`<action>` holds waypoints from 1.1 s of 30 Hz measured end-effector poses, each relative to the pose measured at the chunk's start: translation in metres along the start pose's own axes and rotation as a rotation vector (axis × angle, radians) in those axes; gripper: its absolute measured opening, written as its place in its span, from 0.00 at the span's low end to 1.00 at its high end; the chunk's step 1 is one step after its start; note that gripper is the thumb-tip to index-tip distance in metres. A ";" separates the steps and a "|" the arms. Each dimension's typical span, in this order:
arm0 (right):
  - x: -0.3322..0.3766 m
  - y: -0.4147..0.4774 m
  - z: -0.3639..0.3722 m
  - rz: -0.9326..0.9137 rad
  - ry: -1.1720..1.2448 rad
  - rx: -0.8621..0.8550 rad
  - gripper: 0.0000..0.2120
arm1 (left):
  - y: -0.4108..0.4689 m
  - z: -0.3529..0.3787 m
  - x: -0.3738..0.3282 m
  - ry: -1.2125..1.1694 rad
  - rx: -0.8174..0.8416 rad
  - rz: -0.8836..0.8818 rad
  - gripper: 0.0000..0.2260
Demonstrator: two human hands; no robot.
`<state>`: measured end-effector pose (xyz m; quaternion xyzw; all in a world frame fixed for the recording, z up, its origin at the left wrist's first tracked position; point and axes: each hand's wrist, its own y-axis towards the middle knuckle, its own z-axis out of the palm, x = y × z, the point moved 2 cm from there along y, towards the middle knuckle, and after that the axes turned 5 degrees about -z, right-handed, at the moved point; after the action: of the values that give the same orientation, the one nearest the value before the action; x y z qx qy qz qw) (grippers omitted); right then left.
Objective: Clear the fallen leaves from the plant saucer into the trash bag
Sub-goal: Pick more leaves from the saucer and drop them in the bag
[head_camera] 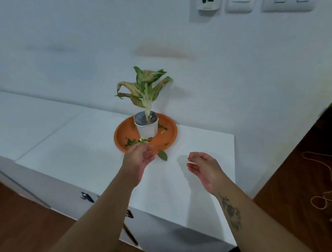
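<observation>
Head view: low in the frame, two bare forearms reach over the white tabletop. The right hand hovers right of centre, fingers loosely curled, grasping nothing. The left hand pinches green leaf scraps at the near rim of the orange saucer. One leaf lies just beside the rim. Farther back, the white pot stands on the saucer.

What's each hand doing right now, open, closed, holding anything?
Left hand: closed, pinching small green leaf pieces at the round orange saucer's near rim.
Right hand: open, loosely curled, empty, above the white cabinet top.
</observation>
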<state>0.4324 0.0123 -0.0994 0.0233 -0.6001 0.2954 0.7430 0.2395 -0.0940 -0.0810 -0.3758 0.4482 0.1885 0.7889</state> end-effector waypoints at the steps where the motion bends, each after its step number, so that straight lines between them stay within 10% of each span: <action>1: -0.005 0.006 0.012 -0.014 -0.081 -0.011 0.07 | 0.008 -0.009 -0.011 0.031 -0.002 0.017 0.07; 12: -0.056 0.051 0.103 -0.237 -0.878 -0.152 0.06 | 0.102 -0.062 -0.084 0.878 0.081 0.369 0.04; 21: -0.039 0.051 0.118 -0.435 -0.938 -0.399 0.04 | 0.164 -0.100 -0.080 1.457 0.127 0.731 0.11; 33: -0.034 0.092 0.192 -0.610 -1.488 -0.023 0.14 | 0.179 -0.134 -0.069 1.271 0.098 0.485 0.27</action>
<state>0.2173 -0.0010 -0.1062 0.3693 -0.9081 -0.0195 0.1963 0.0139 -0.0776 -0.1404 -0.2663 0.9041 0.0820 0.3241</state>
